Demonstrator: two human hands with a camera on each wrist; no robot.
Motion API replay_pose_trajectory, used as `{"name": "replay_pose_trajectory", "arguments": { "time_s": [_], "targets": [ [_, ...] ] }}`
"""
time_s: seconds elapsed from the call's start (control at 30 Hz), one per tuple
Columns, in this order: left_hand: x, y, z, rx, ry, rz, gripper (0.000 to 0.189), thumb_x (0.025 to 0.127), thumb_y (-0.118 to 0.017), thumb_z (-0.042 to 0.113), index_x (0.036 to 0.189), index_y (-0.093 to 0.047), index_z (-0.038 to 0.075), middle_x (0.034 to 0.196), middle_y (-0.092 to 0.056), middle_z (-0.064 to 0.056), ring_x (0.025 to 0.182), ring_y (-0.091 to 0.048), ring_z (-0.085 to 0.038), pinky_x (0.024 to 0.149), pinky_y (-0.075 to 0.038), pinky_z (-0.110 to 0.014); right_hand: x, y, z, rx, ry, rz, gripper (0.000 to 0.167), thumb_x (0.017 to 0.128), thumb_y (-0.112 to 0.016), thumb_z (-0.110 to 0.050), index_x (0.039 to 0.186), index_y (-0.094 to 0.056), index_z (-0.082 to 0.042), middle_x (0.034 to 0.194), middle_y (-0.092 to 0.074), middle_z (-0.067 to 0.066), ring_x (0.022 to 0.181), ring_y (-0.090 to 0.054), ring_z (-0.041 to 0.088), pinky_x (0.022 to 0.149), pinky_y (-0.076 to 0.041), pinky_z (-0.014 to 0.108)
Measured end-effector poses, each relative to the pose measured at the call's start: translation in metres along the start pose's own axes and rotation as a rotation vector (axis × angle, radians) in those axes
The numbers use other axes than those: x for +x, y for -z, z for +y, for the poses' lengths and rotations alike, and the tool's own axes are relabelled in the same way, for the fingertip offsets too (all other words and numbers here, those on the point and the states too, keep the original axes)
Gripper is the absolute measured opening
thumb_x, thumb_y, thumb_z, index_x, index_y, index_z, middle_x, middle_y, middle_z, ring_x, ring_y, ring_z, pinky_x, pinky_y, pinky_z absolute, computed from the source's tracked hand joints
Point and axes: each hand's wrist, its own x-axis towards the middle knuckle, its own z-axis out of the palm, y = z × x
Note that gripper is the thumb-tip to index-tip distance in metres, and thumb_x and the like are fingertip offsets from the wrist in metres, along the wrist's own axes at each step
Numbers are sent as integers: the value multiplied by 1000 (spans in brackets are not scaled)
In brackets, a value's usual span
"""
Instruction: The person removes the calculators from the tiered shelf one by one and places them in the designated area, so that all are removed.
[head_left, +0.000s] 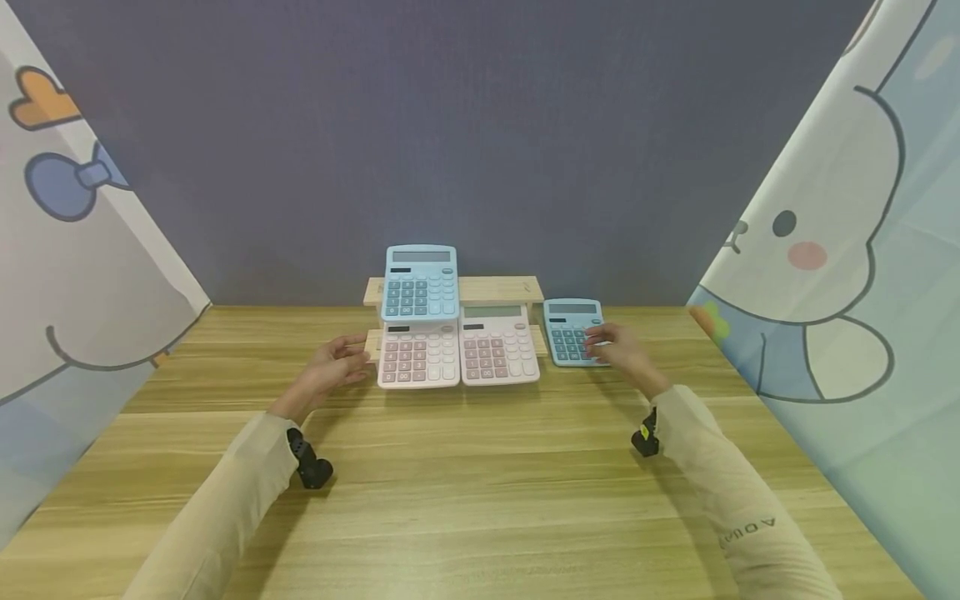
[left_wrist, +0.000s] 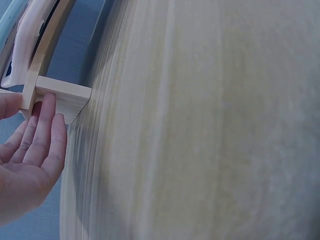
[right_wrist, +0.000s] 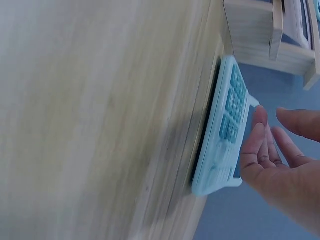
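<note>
Blue calculator (head_left: pixel 570 333) on the bench (head_left: pixel 480 483), and the fingers (right_wrist: pixel 250 152) of the right hand (head_left: pixel 628 354) are just at its right edge, loosely bent with the thumb apart, holding nothing; whether a fingertip touches the casing, I can't tell. From those fingers the calculator lies to the left, its long axis running away from the person toward the dark partition (head_left: pixel 480 150), so what counts, I'd judge, is that the right hand meets it from the side, across its shorter width. That hand is plainly the nearer: the left hand (head_left: pixel 333 362) is at the far end of the wooden rack (head_left: pixel 495 289), thumb and fingers pinching the end of its lower tier. The rack stands between the hands, just left of the calculator. On its top tier sits a second blue calculator (head_left: pixel 421 283); below, two pink calculators (head_left: pixel 498 346) sit side by side. Farther out, cartoon-printed sheets (head_left: pixel 97 275) flank the bench.
</note>
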Motion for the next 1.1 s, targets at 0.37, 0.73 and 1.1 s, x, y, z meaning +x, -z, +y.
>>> {"name": "replay_pose_trajectory", "arguments": {
  "time_s": [0.37, 0.73, 1.1],
  "targets": [
    [1, 0, 1, -5, 9, 10, 57, 96, -44, 13, 145, -16, 2, 141, -29, -26, 124, -42, -40, 102, -41, -41, -2, -14, -23, 6, 61, -14, 39, 85, -53, 2, 122, -45, 11, 115, -52, 29, 97, -57, 31, 83, -51, 40],
    [-2, 1, 2, 3, 5, 2, 57, 97, -44, 13, 145, -16, 3, 141, -28, -27, 125, -41, -40, 103, -39, -44, 0, -25, -49, -29, 51, -50, 37, 89, -55, -5, 124, -49, 4, 117, -53, 24, 101, -56, 31, 89, -48, 49],
    [1, 0, 0, 13, 17, 12, 56, 97, -44, 14, 145, -17, 5, 140, -30, -26, 124, -43, -38, 102, -41, -40, 3, -40, -69, 19, 122, -74, 36, 88, -55, -1, 122, -49, 7, 117, -54, 26, 103, -55, 33, 89, -48, 46]
  ]
}}
